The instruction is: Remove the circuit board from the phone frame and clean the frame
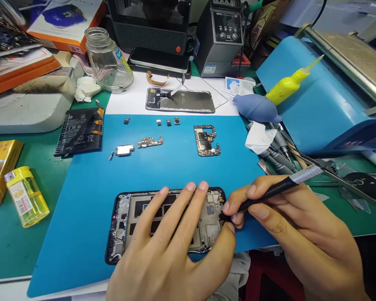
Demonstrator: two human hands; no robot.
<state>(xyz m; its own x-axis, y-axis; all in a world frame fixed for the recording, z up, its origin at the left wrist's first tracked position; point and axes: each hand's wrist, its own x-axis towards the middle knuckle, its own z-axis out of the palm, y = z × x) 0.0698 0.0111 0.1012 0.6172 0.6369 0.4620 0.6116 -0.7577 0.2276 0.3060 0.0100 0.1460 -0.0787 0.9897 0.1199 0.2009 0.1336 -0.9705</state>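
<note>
Here, left hand [172,246] lies flat, pinning the phone frame [125,217]; right hand [288,225] pinches a black tool [269,193], tip at the frame's right edge; keep the frame steady.

The phone frame [163,225] lies at the mat's [81,217] near edge; the circuit board [207,141] sits behind it, the battery [80,131] off the mat's far left corner.

black battery [80,131], glass jar [107,59], yellow bottle [27,195], motherboard [207,140], blue blower [256,108]
</note>
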